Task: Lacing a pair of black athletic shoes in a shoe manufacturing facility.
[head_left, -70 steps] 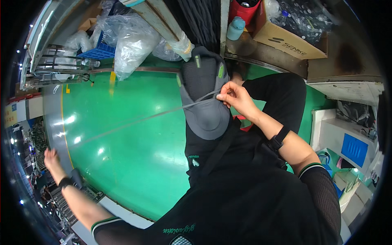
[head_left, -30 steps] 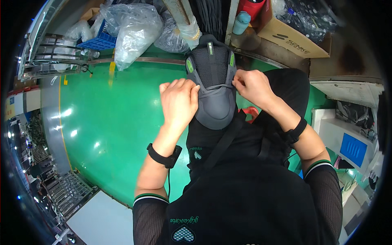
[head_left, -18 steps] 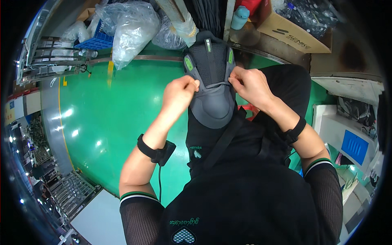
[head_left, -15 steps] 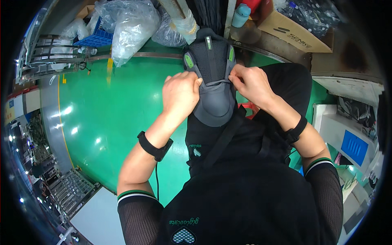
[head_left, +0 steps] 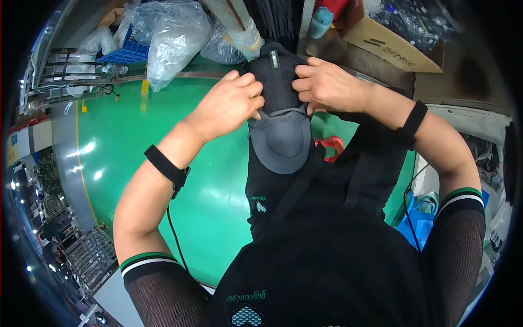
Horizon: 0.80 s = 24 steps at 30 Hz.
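A dark grey and black shoe upper [head_left: 281,143] lies over my dark-clad leg, its rounded toe toward me. Its black mesh tongue [head_left: 280,82] points away and bears a small label. At the upper's left edge, my left hand [head_left: 233,101] has its fingers curled around the side flap. Opposite it, my right hand [head_left: 328,84] grips the right flap, fingers bent and knuckles up. Both thumbs are low, close to the seam between tongue and toe. The hands cover most of the side flaps.
Clear plastic bags [head_left: 177,41] and a blue crate [head_left: 128,49] sit at the far left. A cardboard box [head_left: 389,52] and a light-blue bottle [head_left: 321,23] stand far right. A red stool part [head_left: 331,148] shows beside my leg, a blue bag [head_left: 417,226] lower right.
Both hands have turned knuckles-up and taken hold of the side flaps, hiding their green patches. My elbows have spread outward. The upper has shifted slightly toward me.
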Each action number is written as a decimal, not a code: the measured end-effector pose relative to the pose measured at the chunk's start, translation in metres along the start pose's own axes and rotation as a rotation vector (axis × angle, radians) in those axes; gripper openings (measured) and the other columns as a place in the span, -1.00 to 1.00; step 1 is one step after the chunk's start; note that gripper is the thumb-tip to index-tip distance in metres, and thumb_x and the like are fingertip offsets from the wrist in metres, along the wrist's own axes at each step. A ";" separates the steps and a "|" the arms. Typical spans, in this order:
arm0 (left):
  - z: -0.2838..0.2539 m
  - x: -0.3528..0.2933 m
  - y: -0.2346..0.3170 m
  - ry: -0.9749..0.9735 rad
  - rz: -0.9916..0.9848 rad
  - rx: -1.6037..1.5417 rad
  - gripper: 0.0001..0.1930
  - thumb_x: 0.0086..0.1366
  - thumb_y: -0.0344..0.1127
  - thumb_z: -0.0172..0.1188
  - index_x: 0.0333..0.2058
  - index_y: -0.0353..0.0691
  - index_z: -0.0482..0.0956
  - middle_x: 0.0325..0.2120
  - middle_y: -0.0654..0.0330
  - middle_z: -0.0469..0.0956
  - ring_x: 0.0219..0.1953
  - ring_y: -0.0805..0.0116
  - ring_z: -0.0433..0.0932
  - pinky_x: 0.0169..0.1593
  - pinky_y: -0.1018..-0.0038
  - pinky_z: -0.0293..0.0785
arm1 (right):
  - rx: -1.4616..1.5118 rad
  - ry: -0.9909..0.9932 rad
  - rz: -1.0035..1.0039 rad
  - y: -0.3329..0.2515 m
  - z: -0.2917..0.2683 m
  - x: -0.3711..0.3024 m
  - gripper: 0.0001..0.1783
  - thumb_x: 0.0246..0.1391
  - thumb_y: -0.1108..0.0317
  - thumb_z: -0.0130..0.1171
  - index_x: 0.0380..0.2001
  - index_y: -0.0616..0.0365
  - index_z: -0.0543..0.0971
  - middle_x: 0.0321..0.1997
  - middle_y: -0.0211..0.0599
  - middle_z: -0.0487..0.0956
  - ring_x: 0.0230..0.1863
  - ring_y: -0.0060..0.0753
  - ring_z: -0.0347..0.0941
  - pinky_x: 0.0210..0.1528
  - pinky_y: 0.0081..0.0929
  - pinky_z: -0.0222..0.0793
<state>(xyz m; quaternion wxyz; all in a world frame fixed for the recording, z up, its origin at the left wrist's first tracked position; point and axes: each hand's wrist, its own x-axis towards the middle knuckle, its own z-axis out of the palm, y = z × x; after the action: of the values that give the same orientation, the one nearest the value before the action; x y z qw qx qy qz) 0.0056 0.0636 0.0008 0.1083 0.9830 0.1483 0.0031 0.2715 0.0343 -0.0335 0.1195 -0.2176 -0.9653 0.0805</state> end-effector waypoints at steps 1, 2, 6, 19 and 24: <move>0.002 0.000 -0.004 -0.022 0.003 -0.029 -0.80 -0.03 -0.22 0.32 -0.49 -0.20 0.58 -0.46 0.25 0.39 -0.25 0.26 0.37 -0.17 0.34 0.27 | 0.004 0.023 -0.009 0.004 0.003 -0.002 -0.77 -0.31 0.20 0.34 -0.66 0.01 0.49 -0.46 -0.55 0.37 -0.25 -0.42 0.29 -0.23 -0.46 0.17; -0.001 0.003 -0.002 -0.022 0.000 -0.040 -0.80 -0.03 -0.22 0.32 -0.49 -0.20 0.58 -0.46 0.25 0.39 -0.25 0.26 0.37 -0.17 0.34 0.27 | 0.003 0.065 0.039 0.000 0.004 -0.004 -0.76 -0.30 0.19 0.34 -0.72 0.00 0.48 -0.49 -0.56 0.36 -0.25 -0.42 0.29 -0.23 -0.42 0.16; -0.008 0.014 0.010 -0.044 -0.208 -0.159 -0.84 -0.03 -0.27 0.30 -0.58 -0.23 0.59 -0.49 0.24 0.39 -0.27 0.25 0.36 -0.19 0.32 0.24 | 0.100 0.012 0.265 -0.014 0.002 -0.007 -0.77 -0.18 0.16 0.32 -0.64 0.05 0.57 -0.44 -0.52 0.41 -0.22 -0.37 0.30 -0.21 -0.35 0.18; 0.017 0.017 0.029 0.096 -0.464 -0.115 -0.89 0.09 -0.34 0.20 -0.54 -0.23 0.59 -0.45 0.24 0.44 -0.19 0.22 0.37 -0.16 0.25 0.22 | 0.429 0.055 0.653 -0.022 0.011 0.000 -0.74 0.03 0.18 0.21 -0.52 0.15 0.65 -0.36 -0.38 0.50 -0.15 -0.24 0.31 -0.10 -0.32 0.32; 0.029 0.017 0.031 0.194 -0.579 -0.256 -0.83 0.20 -0.24 0.20 -0.52 -0.15 0.59 -0.45 0.29 0.42 -0.17 0.24 0.35 -0.05 0.31 0.19 | 0.203 -0.205 0.571 -0.020 0.007 0.011 -0.87 -0.15 0.27 0.31 -0.49 0.04 0.68 -0.33 -0.44 0.49 -0.12 -0.26 0.33 -0.13 -0.36 0.38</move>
<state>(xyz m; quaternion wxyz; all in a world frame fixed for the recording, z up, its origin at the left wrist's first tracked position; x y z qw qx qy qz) 0.0315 0.0337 -0.0210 0.2127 0.8736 0.4295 0.0846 0.2518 0.0210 -0.0335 0.0153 -0.4573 -0.8594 0.2281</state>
